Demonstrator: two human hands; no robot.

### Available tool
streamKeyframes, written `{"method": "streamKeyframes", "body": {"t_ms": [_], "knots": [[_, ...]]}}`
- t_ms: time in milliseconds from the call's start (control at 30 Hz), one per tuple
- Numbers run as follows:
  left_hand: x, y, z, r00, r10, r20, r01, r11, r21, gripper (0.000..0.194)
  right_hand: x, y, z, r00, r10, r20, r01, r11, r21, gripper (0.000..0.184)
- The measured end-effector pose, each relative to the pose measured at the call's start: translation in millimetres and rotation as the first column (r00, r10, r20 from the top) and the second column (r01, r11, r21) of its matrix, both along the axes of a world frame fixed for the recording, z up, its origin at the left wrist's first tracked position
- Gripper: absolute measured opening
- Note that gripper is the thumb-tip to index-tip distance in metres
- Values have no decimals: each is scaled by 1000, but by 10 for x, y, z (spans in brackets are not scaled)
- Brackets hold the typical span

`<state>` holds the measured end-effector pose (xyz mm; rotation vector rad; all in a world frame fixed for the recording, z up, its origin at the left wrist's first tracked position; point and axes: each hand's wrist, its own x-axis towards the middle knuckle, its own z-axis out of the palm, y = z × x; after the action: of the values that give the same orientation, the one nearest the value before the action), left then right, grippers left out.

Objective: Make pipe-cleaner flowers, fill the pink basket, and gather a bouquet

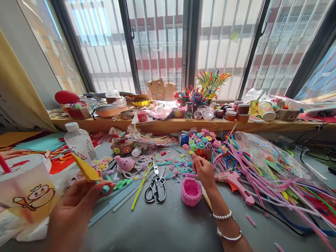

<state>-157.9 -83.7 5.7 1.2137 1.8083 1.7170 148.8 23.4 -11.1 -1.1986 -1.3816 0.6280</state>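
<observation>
"As it stands now, what's the grip status, pls?"

"L. hand (pixel 72 206): clamped on a flat yellow piece (pixel 88 169), w/ a small blue-green bit (pixel 105 189) at the thumb tip. R. hand (pixel 204 173): thumb and fingers together; can't tell if anything's pinched there."

"Location?"

"Yellow piece: held up betw. the drink cup (pixel 31 189) and the scissors (pixel 156 179). Fuzzy pink pot (pixel 191 200): upright on the table (pixel 118 231), just beside my R. wrist."

"Handling, est.?"

"My judgement only. Yellow piece: light, thin, prob. creases easily; I'd pinch its lower end, gently. Blue-green bit: prob. soft; fingertips only. Pink pot: prob. light, squashy, non-slip; I'd take the outer wall, no hard squeeze."
</observation>
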Motion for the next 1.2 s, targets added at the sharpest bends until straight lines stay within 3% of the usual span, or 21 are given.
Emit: {"method": "streamKeyframes", "body": {"t_ms": [33,100,233,333,467,767,867,933,1000,1100,1200], "knots": [[243,78,150,987,-95,128,96,995,3,28,5,-1,1,1000,-11,17,11,1000,3,44],[681,183,367,889,-284,360,296,955,24,28,14,-8,7,999,-21,47,21,1000,9,44],[1133,209,494,721,-413,556,486,874,18,23,20,-21,18,997,-18,73,17,1000,19,43],[1190,189,480,640,-428,638,547,837,13,22,13,-11,7,998,-12,56,11,1000,18,43],[1227,190,485,594,-420,686,583,812,-8,22,2,6,-16,1000,-26,0,26,999,21,43],[1161,216,368,669,-377,640,540,839,-71,26,-18,-13,36,999,10,-45,-7,998,58,23],[969,226,287,784,-343,517,475,868,-145,26,-37,-11,31,987,99,-123,-99,995,9,30],[793,222,238,899,-333,286,407,874,-263,24,-51,-13,22,974,155,-164,-161,987,-18,33],[598,199,198,945,-326,9,305,875,-377,25,-59,-13,14,964,196,-179,-204,979,-25,33],[311,122,133,871,-250,-423,67,913,-402,22,-52,-6,13,962,225,-156,-228,974,0,27],[12,20,2,734,-182,-654,-80,934,-349,18,-31,-3,36,980,169,-108,-164,985,59,22]]}}
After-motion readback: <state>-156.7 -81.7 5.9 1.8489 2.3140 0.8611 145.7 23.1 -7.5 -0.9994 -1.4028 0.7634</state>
